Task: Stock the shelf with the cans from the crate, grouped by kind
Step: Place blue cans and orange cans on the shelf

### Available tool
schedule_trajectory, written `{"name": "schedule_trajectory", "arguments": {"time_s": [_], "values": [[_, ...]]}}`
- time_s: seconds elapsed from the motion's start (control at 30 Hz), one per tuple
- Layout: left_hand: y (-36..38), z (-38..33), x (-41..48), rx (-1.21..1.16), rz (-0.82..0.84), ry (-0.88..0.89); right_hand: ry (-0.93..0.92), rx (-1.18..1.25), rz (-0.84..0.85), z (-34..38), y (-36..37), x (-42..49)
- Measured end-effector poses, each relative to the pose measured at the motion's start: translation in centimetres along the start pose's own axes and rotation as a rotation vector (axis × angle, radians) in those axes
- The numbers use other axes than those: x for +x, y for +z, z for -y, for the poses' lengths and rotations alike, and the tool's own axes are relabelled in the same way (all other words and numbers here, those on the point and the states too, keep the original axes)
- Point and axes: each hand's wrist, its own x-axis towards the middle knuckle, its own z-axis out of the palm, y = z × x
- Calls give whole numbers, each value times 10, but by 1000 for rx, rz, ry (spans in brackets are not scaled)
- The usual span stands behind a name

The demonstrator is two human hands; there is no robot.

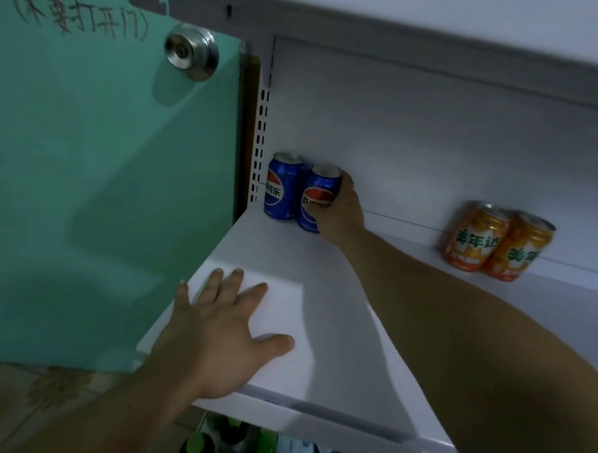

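The stocking looks to be at an early stage, with four cans on the white shelf [322, 296] and the kinds kept apart. At the back left corner a first blue can [281, 191] stands upright against the rear wall, and the second blue can [317, 196] is just beside it, perhaps touching, its base on or very near the shelf. The right grip [344, 211] is wrapped around this second can from its right side, fingers curled behind it, so I judge this placement almost done but not yet released. Well to the right, two orange cans [475, 234] [519, 249] stand side by side as their own group, near the rear wall. The left grip [217, 339] lies flat on the front of the shelf with fingers spread, holding nothing. The crate is out of view, so how many cans are left cannot be told; what remains is letting go of this can and adding each further one to its matching group
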Motion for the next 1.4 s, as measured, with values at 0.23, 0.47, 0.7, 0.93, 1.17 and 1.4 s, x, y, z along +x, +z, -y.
{"name": "schedule_trajectory", "arguments": {"time_s": [0.23,0.47,0.7,0.93,1.17,1.4], "values": [[-2,1,3,-3,-6,7,-71,-303,-122,8,0,4],[-3,0,2,1,4,11,-279,-726,-36,24,9,17],[-3,1,2,12,11,5,-292,-647,-112,18,18,23],[1,4,9,5,0,12,-263,-672,-1,15,12,24],[-5,14,16,-7,21,-3,-161,-760,143,34,-57,-16],[-19,8,5,-7,104,-73,77,-860,146,5,-182,-127]]}}
